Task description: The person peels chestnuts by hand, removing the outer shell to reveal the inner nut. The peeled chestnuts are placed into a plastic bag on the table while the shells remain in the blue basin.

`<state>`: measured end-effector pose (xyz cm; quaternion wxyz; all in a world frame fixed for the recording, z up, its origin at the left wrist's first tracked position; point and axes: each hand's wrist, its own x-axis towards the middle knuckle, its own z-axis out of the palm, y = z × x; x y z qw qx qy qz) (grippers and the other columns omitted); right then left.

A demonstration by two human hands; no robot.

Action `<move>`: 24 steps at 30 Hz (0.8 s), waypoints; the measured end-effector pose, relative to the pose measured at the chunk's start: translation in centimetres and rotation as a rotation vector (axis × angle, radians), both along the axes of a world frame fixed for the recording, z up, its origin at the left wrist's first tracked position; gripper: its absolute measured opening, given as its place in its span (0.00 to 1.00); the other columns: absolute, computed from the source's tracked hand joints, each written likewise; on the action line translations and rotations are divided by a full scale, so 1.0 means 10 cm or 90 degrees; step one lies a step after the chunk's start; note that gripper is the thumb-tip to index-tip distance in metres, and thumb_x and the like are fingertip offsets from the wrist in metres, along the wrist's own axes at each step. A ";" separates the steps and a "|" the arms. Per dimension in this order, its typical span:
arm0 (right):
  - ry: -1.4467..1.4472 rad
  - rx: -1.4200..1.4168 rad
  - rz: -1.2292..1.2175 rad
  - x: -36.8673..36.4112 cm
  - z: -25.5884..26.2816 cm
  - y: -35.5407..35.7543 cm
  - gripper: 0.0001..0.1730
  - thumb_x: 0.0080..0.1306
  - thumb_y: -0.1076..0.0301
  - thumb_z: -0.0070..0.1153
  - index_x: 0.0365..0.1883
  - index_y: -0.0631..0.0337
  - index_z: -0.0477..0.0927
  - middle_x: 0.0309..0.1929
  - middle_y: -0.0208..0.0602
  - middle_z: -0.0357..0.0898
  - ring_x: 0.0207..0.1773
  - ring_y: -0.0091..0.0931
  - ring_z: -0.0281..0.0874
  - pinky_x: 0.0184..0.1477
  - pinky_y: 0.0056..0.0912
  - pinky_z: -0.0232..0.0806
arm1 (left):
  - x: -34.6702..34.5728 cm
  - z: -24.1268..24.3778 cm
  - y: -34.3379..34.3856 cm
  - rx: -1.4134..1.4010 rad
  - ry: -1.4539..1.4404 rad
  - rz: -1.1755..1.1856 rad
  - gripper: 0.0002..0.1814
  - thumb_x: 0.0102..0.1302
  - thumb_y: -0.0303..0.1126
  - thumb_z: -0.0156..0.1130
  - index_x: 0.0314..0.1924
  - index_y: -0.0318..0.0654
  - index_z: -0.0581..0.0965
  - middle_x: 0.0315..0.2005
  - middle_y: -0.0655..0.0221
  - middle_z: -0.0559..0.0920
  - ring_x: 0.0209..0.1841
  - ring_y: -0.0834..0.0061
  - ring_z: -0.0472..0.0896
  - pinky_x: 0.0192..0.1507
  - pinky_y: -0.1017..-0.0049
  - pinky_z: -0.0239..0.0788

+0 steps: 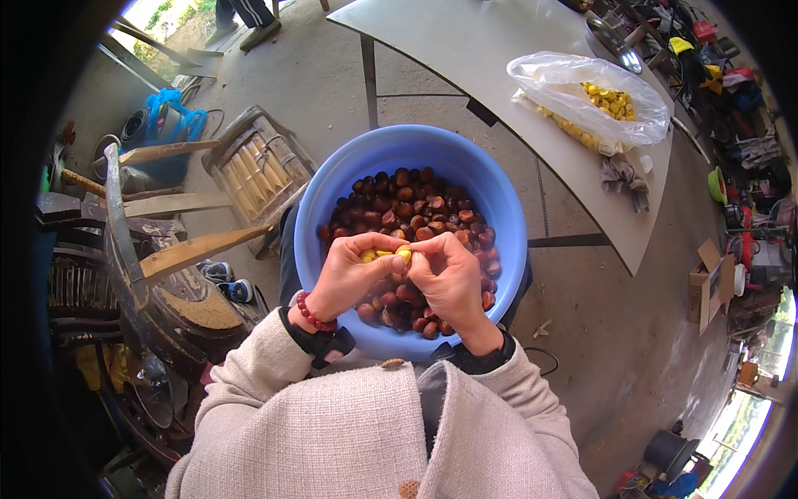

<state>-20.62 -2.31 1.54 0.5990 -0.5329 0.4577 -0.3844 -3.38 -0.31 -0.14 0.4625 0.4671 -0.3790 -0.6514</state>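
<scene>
A blue plastic basin rests on my lap, with many brown chestnuts in it. Above the chestnuts my left hand holds several yellow peeled chestnut kernels, one of them between thumb and forefinger. The fingertips of my right hand meet that same yellow kernel and pinch its right side. Whether a bit of skin is between the right fingertips is too small to tell. An open clear plastic bag with yellow kernels lies on the table at the upper right.
The grey table has a pointed corner to the right of the basin. A crumpled cloth lies by the bag. At left are a small wooden chair with slats and other worn wooden furniture. A person's legs show at the top.
</scene>
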 end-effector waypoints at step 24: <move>-0.152 0.010 -0.044 -0.02 -0.06 0.05 0.05 0.67 0.76 0.54 0.41 0.64 0.75 0.31 0.25 0.77 0.33 0.11 0.72 0.36 0.12 0.67 | -0.02 0.13 -0.05 0.191 0.279 -0.004 0.13 0.68 0.27 0.61 0.50 0.30 0.79 0.42 0.65 0.83 0.39 0.80 0.81 0.39 0.85 0.74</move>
